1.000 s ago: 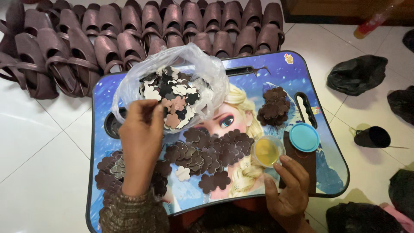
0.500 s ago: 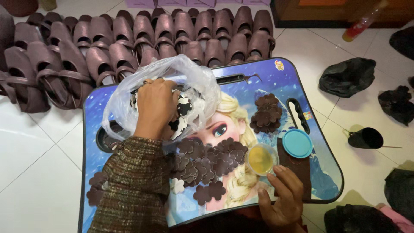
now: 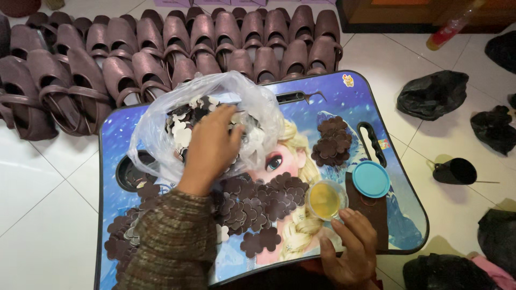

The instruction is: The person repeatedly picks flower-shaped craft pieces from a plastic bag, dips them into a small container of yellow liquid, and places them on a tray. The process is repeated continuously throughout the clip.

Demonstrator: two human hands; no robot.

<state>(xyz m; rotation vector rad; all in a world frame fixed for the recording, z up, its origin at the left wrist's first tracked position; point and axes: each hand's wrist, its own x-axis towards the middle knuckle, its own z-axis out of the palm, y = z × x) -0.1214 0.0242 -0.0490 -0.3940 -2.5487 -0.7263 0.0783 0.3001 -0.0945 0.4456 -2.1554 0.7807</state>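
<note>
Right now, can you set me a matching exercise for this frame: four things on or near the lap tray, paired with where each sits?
Things:
1 left hand
2 right hand
3 blue lid
4 brown slippers

Places:
A rowed on the floor beyond the tray
B inside the clear plastic bag
C right of the yellow cup
D at the tray's near edge

Pairs: 1-B, 2-D, 3-C, 4-A
</note>
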